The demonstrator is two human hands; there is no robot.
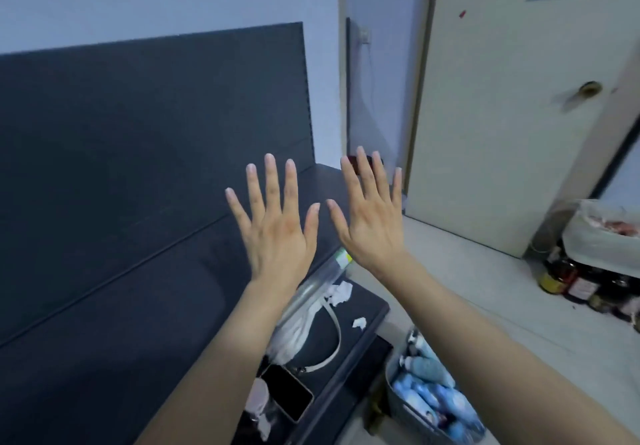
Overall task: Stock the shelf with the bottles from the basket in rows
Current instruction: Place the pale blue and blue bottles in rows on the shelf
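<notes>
My left hand (275, 223) and my right hand (370, 216) are raised side by side in mid-frame, backs toward me, fingers straight and spread, holding nothing. Behind and below them runs a dark shelf (145, 271) with a tall dark back panel. Down on the floor at the lower right stands a grey basket (394, 399) filled with several light blue bottles (426, 396) lying on their sides, partly covered by my right forearm.
On a lower dark ledge (367, 309) lie a phone (289, 394), white straps and scraps of paper. A beige door (502, 115) stands to the right. Dark jars (568, 282) and a white-lined bin (606, 236) sit on the pale floor at far right.
</notes>
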